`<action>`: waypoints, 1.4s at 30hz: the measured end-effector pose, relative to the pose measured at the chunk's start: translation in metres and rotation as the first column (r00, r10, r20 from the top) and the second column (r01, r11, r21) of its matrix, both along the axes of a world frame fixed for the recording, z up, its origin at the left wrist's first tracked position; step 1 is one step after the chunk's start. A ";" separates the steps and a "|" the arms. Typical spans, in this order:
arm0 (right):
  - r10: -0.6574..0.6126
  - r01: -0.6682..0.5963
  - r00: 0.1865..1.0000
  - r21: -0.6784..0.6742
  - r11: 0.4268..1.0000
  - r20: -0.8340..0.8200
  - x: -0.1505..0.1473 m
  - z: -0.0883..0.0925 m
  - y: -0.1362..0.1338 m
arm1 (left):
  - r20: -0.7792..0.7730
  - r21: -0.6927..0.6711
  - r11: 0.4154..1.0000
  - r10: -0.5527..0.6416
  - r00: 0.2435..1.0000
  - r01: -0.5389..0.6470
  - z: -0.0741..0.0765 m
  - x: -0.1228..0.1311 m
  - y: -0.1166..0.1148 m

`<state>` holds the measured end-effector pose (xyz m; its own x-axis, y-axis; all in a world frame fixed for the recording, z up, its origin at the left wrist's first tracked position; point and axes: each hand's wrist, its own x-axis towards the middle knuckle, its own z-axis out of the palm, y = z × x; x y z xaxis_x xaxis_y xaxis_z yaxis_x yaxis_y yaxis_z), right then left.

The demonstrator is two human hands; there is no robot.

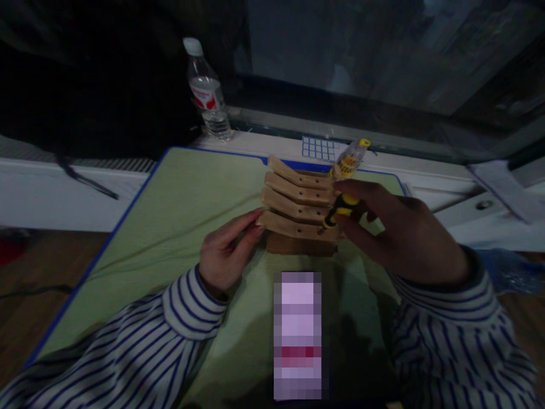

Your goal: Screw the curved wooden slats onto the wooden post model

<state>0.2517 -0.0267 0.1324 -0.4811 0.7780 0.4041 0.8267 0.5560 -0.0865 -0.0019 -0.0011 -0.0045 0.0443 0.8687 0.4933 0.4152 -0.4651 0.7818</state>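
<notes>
Screwdriver (349, 162): yellow and black, tilted, with its tip down at the right end of the lowest slat, above the green mat (183, 204) on the bench.
Right hand (395, 233): clasped round the Screwdriver grip.
Left hand (227, 250): loose and holding nothing, fingertips touching the left end of the lowest slat.
Wooden slats (298, 204): four, fanned in steps on a wooden base block.
Water bottle (207, 91): upright behind the mat, well apart.

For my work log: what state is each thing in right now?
left hand: open, fingertips on wooden slats
right hand: shut on screwdriver
screwdriver: tilted, tip on front slat
wooden slats: stepped stack on green mat
water bottle: upright, capped
</notes>
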 end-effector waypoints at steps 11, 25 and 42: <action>-0.029 0.028 0.999 0.033 0.999 0.018 0.000 0.000 0.000 | 0.043 0.020 1.000 -0.004 0.999 0.003 -0.001 0.001 0.000; -0.039 0.036 0.999 0.067 0.997 0.038 0.000 -0.001 0.000 | 0.014 0.017 1.000 -0.016 1.000 0.016 -0.001 0.000 0.000; -0.075 0.074 0.996 0.030 0.997 0.042 0.000 0.001 0.000 | 0.036 0.079 0.995 -0.057 0.998 0.054 -0.002 -0.001 0.002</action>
<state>0.2514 -0.0268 0.1330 -0.4395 0.8010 0.4065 0.8687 0.4942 -0.0346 -0.0030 0.0009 -0.0069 0.0712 0.8243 0.5617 0.3575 -0.5468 0.7571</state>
